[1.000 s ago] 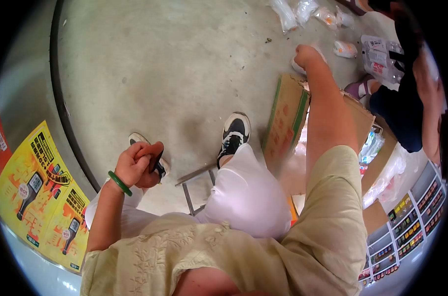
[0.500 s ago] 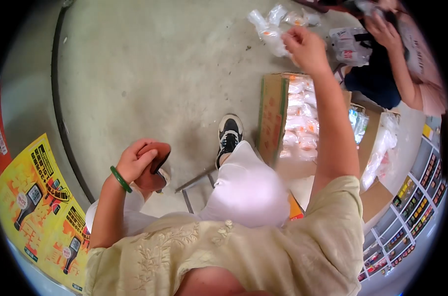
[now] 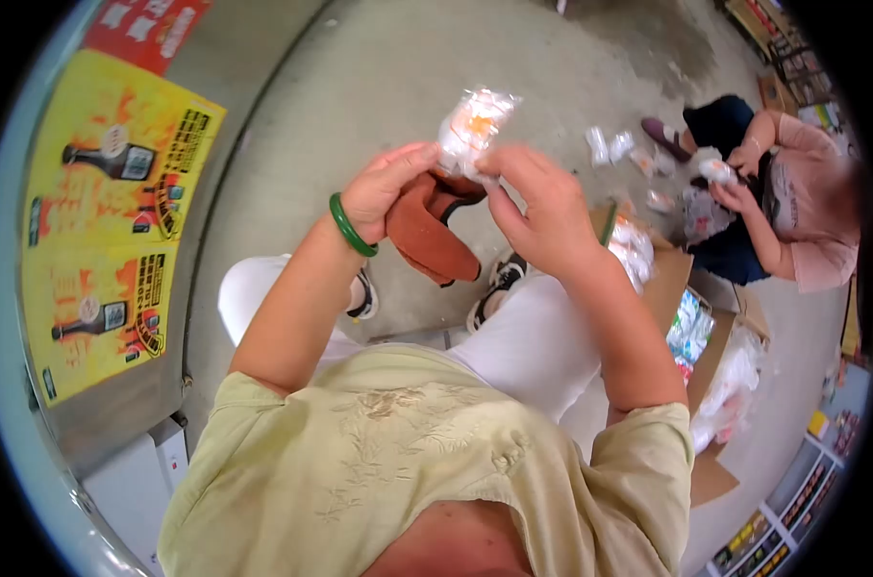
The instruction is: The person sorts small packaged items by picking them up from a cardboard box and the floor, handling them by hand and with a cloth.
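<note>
In front of my chest, both hands meet at a clear plastic packet with white contents and an orange mark. My left hand, with a green bangle at the wrist, is closed around a soft reddish-brown piece with a dark edge, which hangs below its fingers. The left thumb rests against the packet's lower left side. My right hand pinches the packet's lower right end; its fingertips are slightly blurred. What the brown piece is, I cannot make out.
A cardboard box of similar packets stands by my right knee, with a plastic bag beside it. Loose packets lie on the floor. At right sits another person holding a packet. Yellow posters are at left.
My right hand has come back from the packets on the floor to my left hand, and a packet is now between them. My left hand has risen with the brown piece. The view has turned.
</note>
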Demonstrator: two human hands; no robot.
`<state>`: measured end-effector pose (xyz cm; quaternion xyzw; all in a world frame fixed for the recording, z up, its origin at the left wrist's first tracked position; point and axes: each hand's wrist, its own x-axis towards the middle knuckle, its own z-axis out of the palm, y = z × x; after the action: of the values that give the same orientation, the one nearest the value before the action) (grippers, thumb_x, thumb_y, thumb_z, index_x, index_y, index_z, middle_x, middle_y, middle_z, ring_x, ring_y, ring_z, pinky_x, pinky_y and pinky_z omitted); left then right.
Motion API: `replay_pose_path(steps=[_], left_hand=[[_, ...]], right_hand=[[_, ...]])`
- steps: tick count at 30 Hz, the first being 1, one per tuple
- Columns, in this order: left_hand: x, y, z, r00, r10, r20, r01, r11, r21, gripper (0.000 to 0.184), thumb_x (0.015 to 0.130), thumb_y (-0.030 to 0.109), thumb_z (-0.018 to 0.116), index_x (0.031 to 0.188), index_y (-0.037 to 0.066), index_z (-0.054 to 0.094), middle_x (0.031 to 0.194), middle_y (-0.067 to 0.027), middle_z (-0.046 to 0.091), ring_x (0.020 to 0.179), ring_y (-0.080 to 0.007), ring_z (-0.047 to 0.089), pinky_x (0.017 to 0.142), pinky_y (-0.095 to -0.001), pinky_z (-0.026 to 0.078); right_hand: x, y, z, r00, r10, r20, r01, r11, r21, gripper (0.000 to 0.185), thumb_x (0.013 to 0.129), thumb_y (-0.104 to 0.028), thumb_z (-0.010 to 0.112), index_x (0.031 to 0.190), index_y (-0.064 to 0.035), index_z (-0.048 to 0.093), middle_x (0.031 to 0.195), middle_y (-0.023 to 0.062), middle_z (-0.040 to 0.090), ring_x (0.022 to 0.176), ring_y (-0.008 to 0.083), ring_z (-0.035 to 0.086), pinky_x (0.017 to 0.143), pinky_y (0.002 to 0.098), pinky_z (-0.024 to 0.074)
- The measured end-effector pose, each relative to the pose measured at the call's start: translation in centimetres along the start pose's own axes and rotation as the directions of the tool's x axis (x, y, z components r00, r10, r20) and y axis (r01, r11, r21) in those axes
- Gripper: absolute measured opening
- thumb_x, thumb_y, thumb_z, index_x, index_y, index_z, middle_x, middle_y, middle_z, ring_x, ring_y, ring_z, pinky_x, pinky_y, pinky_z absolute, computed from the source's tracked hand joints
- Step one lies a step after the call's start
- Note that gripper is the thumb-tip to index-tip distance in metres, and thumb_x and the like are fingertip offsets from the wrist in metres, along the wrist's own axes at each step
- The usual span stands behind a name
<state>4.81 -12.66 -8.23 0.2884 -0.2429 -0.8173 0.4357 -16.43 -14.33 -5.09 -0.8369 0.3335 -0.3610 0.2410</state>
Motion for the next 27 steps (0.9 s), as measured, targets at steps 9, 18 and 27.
replay_pose_path(steps=[9, 18, 27], left_hand=[[-6.5, 2.8, 3.2, 0.936, 0.33, -0.126, -0.221, 0.825, 0.52, 0.033, 0.087, 0.016, 0.068, 0.114, -0.001, 0.057, 0.105, -0.0067, 0.065, 0.095, -0.0136, 0.061, 0.084, -0.0296, 0.05], [-6.4, 1.2, 1.6, 0.951, 0.214, -0.224, -0.049, 0.818, 0.573, 0.03, 0.093, 0.016, 0.058, 0.117, -0.002, 0.056, 0.11, -0.0087, 0.063, 0.099, -0.017, 0.06, 0.09, -0.0315, 0.049], [-3.8, 7.9, 6.3, 0.833, 0.52, -0.189, -0.312, 0.723, 0.616, 0.028, 0.09, 0.011, 0.057, 0.115, -0.002, 0.059, 0.103, -0.0098, 0.065, 0.09, -0.0173, 0.063, 0.081, -0.031, 0.052]], right_hand=[[1.5, -1.0, 2.1, 0.839, 0.502, 0.211, -0.237, -0.012, 0.972, 0.043, 0.099, -0.037, 0.044, 0.122, -0.0021, 0.05, 0.116, 0.0138, 0.061, 0.106, 0.026, 0.06, 0.093, 0.0385, 0.0482], [1.6, 1.6, 4.8, 0.837, 0.481, 0.26, -0.214, -0.148, 0.965, 0.047, 0.098, -0.038, 0.047, 0.13, -0.0027, 0.043, 0.119, 0.0179, 0.058, 0.113, 0.0322, 0.058, 0.095, 0.0482, 0.0488], [1.9, 3.3, 3.9, 0.815, 0.524, 0.248, -0.211, -0.13, 0.969, 0.047, 0.098, -0.042, 0.045, 0.128, -0.0053, 0.046, 0.114, 0.0174, 0.061, 0.099, 0.0282, 0.064, 0.085, 0.0439, 0.0541]])
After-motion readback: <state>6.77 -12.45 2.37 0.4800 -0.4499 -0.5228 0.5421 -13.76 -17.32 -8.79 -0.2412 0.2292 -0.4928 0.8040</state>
